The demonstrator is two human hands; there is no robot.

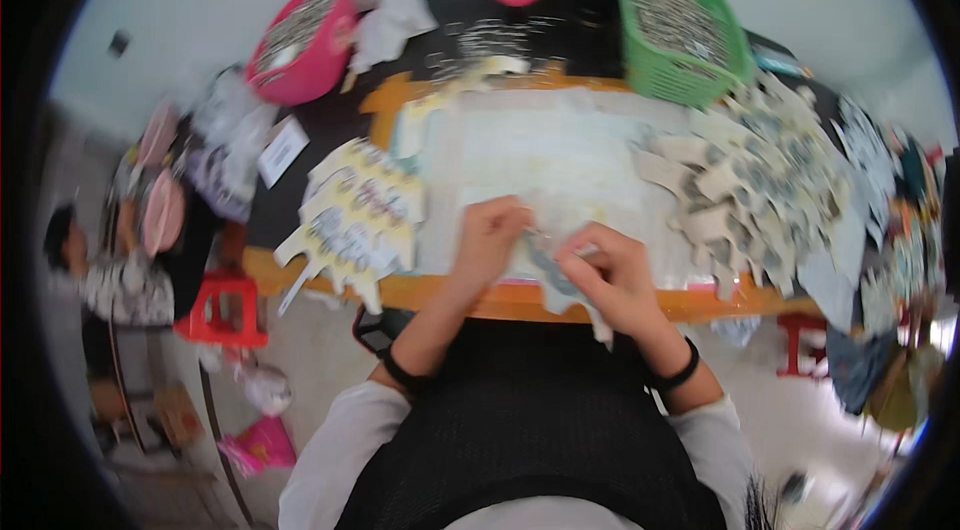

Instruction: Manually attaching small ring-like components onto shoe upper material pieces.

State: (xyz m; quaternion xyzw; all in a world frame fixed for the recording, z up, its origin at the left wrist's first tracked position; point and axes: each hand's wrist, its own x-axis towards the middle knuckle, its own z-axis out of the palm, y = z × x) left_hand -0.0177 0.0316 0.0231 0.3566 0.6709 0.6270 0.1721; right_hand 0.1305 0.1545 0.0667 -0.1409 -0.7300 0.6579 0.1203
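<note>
My left hand (492, 230) is closed in a pinch at the upper end of a small pale cut piece with a grey-blue patch (556, 282). My right hand (612, 268), thumb and fingers brought together, grips the same piece from its right side. The piece hangs tilted over the table's front edge, its lower tip below my right hand; motion blur hides its finer detail. Under both hands lies a whitish translucent work sheet (545, 145). Left of it is a stack of yellow-and-white cut pieces with dark prints (355, 215). To the right spreads a heap of pale cut pieces (755, 190).
At the back stand a pink basket (335, 50) and a green basket (690, 80), both full of small metal parts. Loose metal pieces (495, 38) lie between them. A card (283, 152) and plastic bags are at left. Red stools (225, 310) stand below; another person (125, 285) sits far left.
</note>
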